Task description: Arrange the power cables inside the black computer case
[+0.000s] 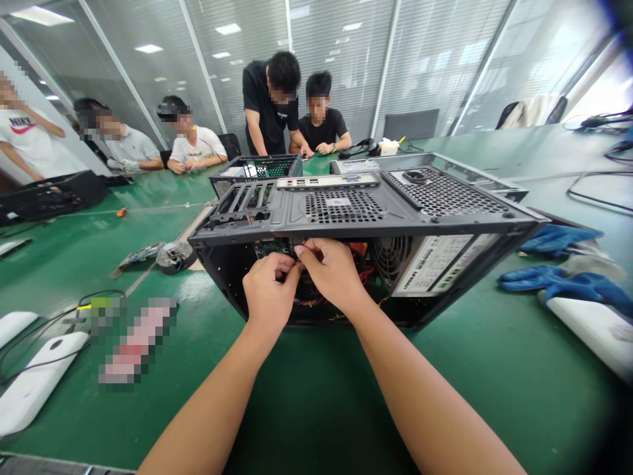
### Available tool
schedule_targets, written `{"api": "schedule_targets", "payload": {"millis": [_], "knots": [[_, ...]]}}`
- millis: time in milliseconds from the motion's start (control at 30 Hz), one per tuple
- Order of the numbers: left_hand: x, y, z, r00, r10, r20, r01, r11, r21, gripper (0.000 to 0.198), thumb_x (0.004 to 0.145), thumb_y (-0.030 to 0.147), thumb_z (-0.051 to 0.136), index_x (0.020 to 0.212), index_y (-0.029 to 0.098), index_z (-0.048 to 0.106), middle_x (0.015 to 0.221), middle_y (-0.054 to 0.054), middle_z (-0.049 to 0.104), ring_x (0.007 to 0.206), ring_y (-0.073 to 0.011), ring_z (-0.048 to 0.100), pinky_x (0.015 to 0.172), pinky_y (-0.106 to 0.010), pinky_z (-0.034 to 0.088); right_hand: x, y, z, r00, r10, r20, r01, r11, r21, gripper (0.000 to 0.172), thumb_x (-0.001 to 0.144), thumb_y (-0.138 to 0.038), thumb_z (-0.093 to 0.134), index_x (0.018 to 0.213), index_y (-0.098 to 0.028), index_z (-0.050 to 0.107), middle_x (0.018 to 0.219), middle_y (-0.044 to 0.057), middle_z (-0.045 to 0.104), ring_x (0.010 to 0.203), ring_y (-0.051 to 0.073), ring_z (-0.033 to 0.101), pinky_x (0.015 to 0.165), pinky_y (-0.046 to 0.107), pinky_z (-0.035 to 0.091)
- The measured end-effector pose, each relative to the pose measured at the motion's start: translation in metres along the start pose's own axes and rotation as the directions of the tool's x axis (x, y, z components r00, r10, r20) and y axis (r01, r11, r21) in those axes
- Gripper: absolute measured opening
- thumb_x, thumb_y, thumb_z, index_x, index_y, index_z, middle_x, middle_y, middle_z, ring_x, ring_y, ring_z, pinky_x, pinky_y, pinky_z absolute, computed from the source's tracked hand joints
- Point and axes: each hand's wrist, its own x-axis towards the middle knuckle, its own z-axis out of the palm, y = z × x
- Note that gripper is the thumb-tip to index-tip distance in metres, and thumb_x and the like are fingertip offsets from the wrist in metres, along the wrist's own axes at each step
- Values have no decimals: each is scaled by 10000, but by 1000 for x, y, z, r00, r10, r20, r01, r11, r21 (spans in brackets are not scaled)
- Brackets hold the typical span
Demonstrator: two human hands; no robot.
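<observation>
White casing, cut off by the left edge, lies near a pixelated pink strip. Left hand pinches what looks like a thin wire, mostly covered by fingers, at the open side of the computer case on the green table. Right hand bends its fingers there too; whether it grips, I cannot tell. Shadow obscures the case's interior. Farther right, blue gloves lie bunched, their outlines blurred.

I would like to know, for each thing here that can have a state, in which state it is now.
Black metal computer case: one side open, perforated rear panel uppermost.
White-labelled metal power supply: inside the case.
Bare left hand: fingers bent at the open side; grip unclear.
Bare right hand: likewise.
Blue fabric gloves: unworn.
Black headphones: unworn, on the green table.
</observation>
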Motion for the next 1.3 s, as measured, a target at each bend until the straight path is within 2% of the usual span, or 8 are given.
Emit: {"api": "schedule_targets", "payload": {"millis": [267, 667, 1000, 1300], "knots": [[0, -2, -1, 997, 79, -13, -77, 990, 119, 101, 791, 211, 658, 696, 194, 628, 665, 15, 638, 639, -136, 543, 645, -264, 420, 0, 1, 0, 1000, 8, 12, -8, 1000, -7, 269, 865, -248, 516, 601, -202, 492, 592, -14, 561, 572, 134, 478, 596, 273, 339], [-2, -2, 3, 993, -42, 110, 46, 998, -33, 99, 845, 215, 584, 773, 191, 648, 720, 2, 680, 669, -135, 624, 609, -234, 461, 0, 0, 1, 1000, 21, 22, -23, 997, 74, 255, 857, -246, 520, 608, -194, 507, 600, -16, 558, 574, 126, 483, 592, 265, 343], [-2, -3, 2, 992, -26, 126, 31, 999, -33, 123, 860, 200, 553, 796, 192, 658, 725, -8, 686, 674, -139, 627, 610, -236, 460, 0, 1, 0, 999, 18, 39, -20, 999, 49, 268, 867, -244, 502, 604, -194, 506, 601, -14, 565, 571, 125, 482, 585, 262, 337], [-3, 1, 1, 997, -9, 73, 11, 999, -33, 45, 799, 196, 628, 778, 191, 667, 692, 19, 689, 602, -111, 610, 618, -230, 470, 0, 2, 1, 1000, 16, 11, -17, 1000, 13, 252, 861, -233, 527, 611, -199, 508, 605, -9, 579, 583, 135, 503, 604, 267, 352]]}}
